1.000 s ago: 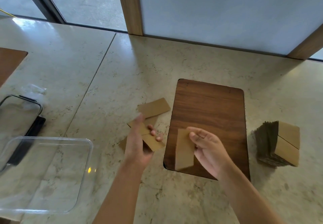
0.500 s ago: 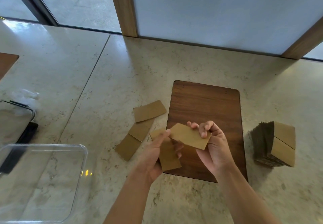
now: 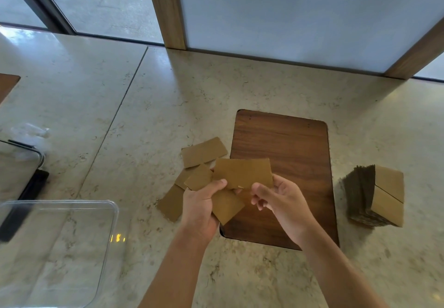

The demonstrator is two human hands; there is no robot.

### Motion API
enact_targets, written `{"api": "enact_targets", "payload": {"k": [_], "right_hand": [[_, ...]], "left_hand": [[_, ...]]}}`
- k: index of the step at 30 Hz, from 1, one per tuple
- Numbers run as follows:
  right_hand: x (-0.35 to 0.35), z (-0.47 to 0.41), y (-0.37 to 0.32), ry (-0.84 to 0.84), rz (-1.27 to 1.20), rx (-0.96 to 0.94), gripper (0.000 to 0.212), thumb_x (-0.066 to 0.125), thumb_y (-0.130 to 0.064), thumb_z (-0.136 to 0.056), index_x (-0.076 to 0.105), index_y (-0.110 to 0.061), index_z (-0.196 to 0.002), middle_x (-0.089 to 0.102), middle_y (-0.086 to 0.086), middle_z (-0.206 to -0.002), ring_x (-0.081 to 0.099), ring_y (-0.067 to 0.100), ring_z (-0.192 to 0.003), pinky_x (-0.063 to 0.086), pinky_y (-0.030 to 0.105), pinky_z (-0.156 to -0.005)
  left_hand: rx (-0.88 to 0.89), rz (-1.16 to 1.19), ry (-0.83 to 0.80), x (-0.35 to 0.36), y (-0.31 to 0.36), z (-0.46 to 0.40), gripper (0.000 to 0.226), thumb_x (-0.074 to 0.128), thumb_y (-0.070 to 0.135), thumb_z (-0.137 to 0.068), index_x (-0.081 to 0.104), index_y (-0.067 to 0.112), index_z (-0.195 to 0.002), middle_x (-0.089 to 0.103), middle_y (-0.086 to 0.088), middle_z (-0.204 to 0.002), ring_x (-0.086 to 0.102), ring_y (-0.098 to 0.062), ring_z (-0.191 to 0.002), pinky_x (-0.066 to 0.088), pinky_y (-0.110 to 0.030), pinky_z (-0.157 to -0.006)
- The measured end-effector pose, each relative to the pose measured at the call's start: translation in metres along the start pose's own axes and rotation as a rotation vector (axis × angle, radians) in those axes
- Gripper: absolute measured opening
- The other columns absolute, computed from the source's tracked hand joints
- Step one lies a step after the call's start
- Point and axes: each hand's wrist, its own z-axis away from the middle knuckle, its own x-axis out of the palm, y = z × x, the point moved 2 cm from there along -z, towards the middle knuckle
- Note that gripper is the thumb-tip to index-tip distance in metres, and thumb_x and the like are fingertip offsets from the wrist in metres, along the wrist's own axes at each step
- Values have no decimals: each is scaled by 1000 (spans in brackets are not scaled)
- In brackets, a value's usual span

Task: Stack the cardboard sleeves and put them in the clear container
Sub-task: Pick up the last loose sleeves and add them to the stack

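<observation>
My left hand (image 3: 203,205) grips a flat brown cardboard sleeve (image 3: 227,208) that juts out to the lower right. A second sleeve (image 3: 242,173) lies across it, pinched between my left thumb and the fingers of my right hand (image 3: 278,199). Both hands meet above the left edge of the dark wooden board (image 3: 288,144). Three loose sleeves lie on the stone counter just left of the board: the far sleeve (image 3: 204,151), the middle sleeve (image 3: 198,178) and the near sleeve (image 3: 171,203). The clear container (image 3: 60,247) sits empty at the lower left.
A thick stack of sleeves (image 3: 377,199) stands on the counter right of the board. A second clear box with a dark object under it (image 3: 21,173) lies at the far left, with crumpled plastic (image 3: 31,132) behind it. Wooden posts and a pale panel line the back.
My right hand has carried its sleeve left onto the one in my left hand. Both hands have come together over the board's left edge.
</observation>
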Motion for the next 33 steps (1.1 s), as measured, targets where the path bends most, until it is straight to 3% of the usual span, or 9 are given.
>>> {"api": "enact_targets", "payload": {"k": [5, 10, 13, 16, 19, 22, 24, 28, 33], "right_hand": [[4, -8, -1, 127, -204, -10, 16, 64, -22, -101, 75, -20, -90, 67, 3, -77, 57, 14, -68, 45, 35, -72], [12, -10, -2, 120, -215, -21, 38, 82, -33, -83, 72, -13, -113, 79, 8, -106, 75, 23, -98, 61, 33, -82], [17, -10, -2, 110, -114, -8, 55, 94, -28, -71, 67, -13, -116, 79, 5, -105, 74, 24, -100, 62, 37, -84], [16, -12, -5, 51, -96, 2, 65, 93, -22, -70, 61, -21, -127, 77, 5, -110, 74, 22, -100, 62, 32, -80], [21, -13, -8, -132, 142, 52, 65, 89, -16, -79, 56, -33, -133, 70, 5, -120, 74, 16, -101, 65, 35, -77], [42, -13, 4, -236, 393, 96, 71, 86, -21, -83, 52, -53, -136, 57, -9, -123, 70, 20, -102, 67, 40, -69], [53, -19, 10, -211, 718, -14, 81, 86, -43, -81, 37, -72, -138, 47, -16, -116, 58, 12, -106, 61, 33, -82], [80, -35, 12, -348, 953, -150, 69, 80, -57, -82, 49, -49, -143, 51, -22, -103, 53, 1, -93, 39, 14, -77], [114, -51, 9, -345, 615, -45, 54, 90, -28, -81, 66, -33, -129, 44, -15, -121, 53, 3, -114, 63, 23, -72]], "left_hand": [[-68, -67, -122, -1, -1, 4, 32, 67, -23, -84, 83, 4, -89, 78, -28, -110, 78, -42, -91, 65, -46, -71], [-108, -160, -255, -4, -2, 7, 36, 65, -26, -79, 74, -4, -105, 73, -33, -116, 76, -42, -98, 65, -50, -79], [-133, -217, -361, -8, -3, 9, 40, 69, -21, -76, 71, -8, -114, 73, -31, -111, 76, -39, -93, 65, -46, -76], [-216, -145, -355, -12, 0, 11, 36, 75, 10, -93, 69, -1, -127, 73, -31, -120, 76, -42, -97, 64, -46, -74], [-366, -161, -332, -18, 2, 11, 60, 55, 59, -100, 70, 10, -131, 71, -30, -128, 74, -47, -108, 65, -51, -78], [-417, -200, -330, -29, 1, 11, 73, 50, 72, -90, 78, 12, -121, 77, -26, -117, 78, -41, -97, 66, -45, -70], [-414, -182, -338, -42, 0, 13, 82, 46, 79, -88, 75, 13, -127, 75, -27, -118, 76, -42, -94, 65, -48, -70], [-388, -106, -333, -73, -1, 14, 83, 46, 80, -92, 68, 14, -137, 69, -30, -119, 70, -42, -98, 64, -51, -77], [-328, 13, -303, -105, 10, 6, 75, 36, 75, -97, 62, 24, -146, 65, -21, -144, 67, -45, -124, 64, -53, -85]]}}
